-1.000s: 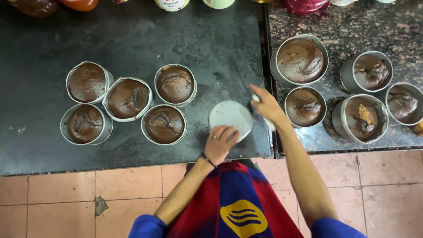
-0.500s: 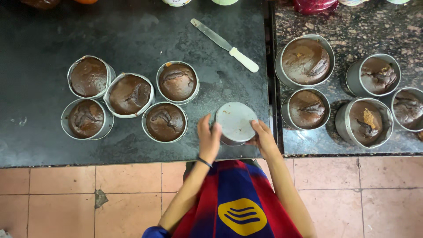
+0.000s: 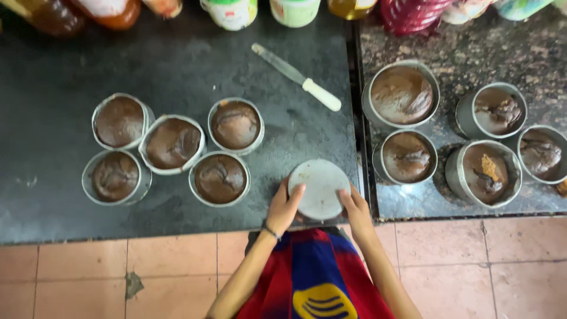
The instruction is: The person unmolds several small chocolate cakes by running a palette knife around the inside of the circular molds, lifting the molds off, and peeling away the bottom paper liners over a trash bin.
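Since a moment ago we have brought both hands onto the upturned round tin at the surface's near edge: left hand and right hand cupping its sides. It looks stiff, smooth, perhaps slippery; the rim gives the best hold.

Both forearms reach forward, converging. Left hand cupped, fingers curled inward, dark band at wrist. Right hand mirrors it, palm facing left, fingers bent.
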